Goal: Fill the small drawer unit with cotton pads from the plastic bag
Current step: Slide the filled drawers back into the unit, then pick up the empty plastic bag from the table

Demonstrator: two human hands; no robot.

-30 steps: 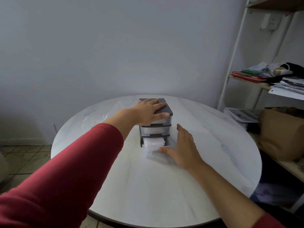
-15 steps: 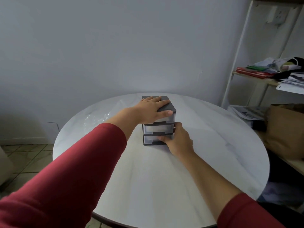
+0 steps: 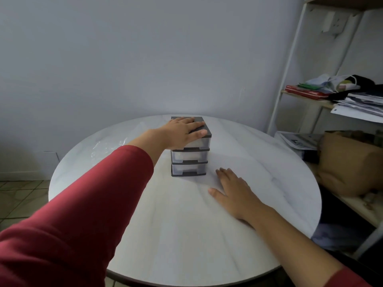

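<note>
1. The drawer unit (image 3: 189, 150) stands upright at the far centre of the round tabletop (image 3: 186, 235). It has a dark frame and three clear drawers, all pushed flush.
2. The left hand (image 3: 182, 132) lies flat on the lid of the unit, palm down, fingers spread, with the thumb along the near top edge. It presses on the unit but does not grasp it. This hold probably steadies the light unit so that it does not slide when a drawer is pushed or pulled.
3. The right hand (image 3: 234, 188) is open and empty. It rests palm down on the tabletop, just near and right of the bottom drawer (image 3: 188, 168), apart from it.
4. The plastic bag (image 3: 107, 147) lies crumpled and flat on the far left of the tabletop, left of the left forearm. It appears empty, though its clear film makes this hard to confirm.
5. White content shows faintly through the drawer fronts. The fill level cannot be read.
6. Judgement: with all drawers closed and the bag flat, the filling appears complete or nearly so.
7. A shelf (image 3: 310, 98) with papers stands to the right, clear of the work.
</note>
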